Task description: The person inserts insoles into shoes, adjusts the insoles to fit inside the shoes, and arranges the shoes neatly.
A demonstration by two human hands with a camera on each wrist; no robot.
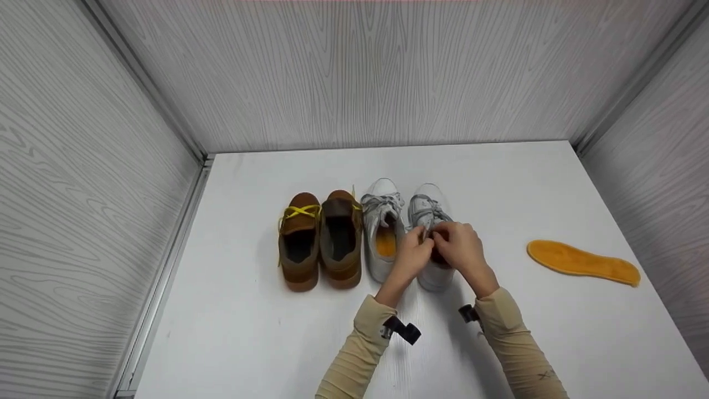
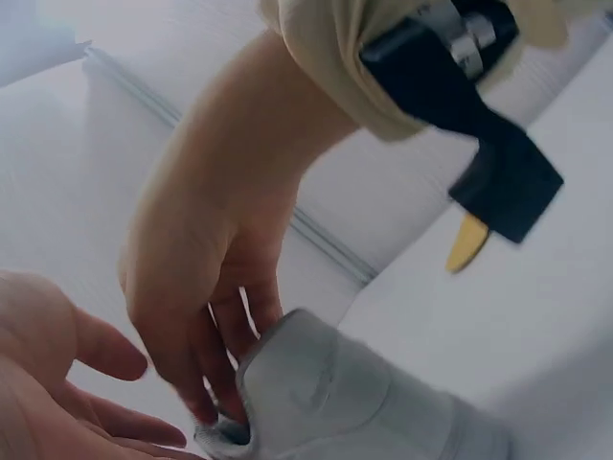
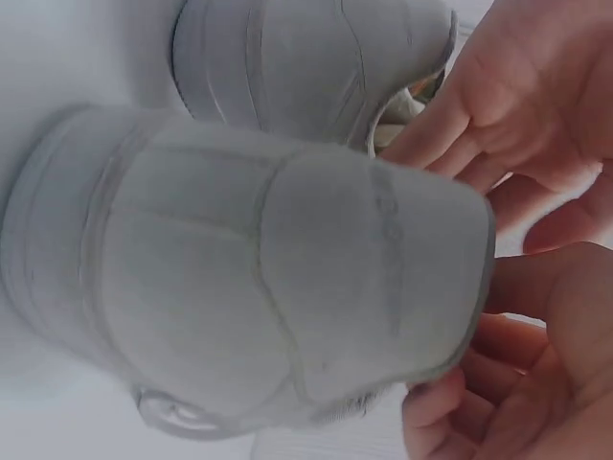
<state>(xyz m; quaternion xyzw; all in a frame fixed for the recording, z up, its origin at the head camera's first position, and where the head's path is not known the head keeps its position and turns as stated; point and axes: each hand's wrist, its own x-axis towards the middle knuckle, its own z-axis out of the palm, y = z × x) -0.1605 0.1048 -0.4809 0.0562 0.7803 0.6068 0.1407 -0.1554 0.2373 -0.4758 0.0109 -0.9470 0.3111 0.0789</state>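
Observation:
Both hands are at the opening of the rightmost white sneaker (image 1: 433, 194), which stands toe away from me. My left hand (image 1: 411, 256) pinches the sneaker's tongue with thumb and fingers from the left. From the other side, my right hand (image 1: 464, 249) grips at the tongue, its fingertips dipping into the opening in the left wrist view. The grey-white heel (image 3: 364, 259) fills much of the right wrist view and hides some fingertips. Close by on the left is the other white sneaker (image 1: 379, 269), with an orange insole (image 1: 386, 242) showing inside.
Two brown shoes, one with yellow laces (image 1: 301, 211) and a second brown shoe (image 1: 342, 271), stand left of the sneakers. A loose orange insole (image 1: 581, 262) lies on the white table (image 1: 232, 343) at right. Grey wood-grain panels (image 1: 354, 77) enclose the back and sides.

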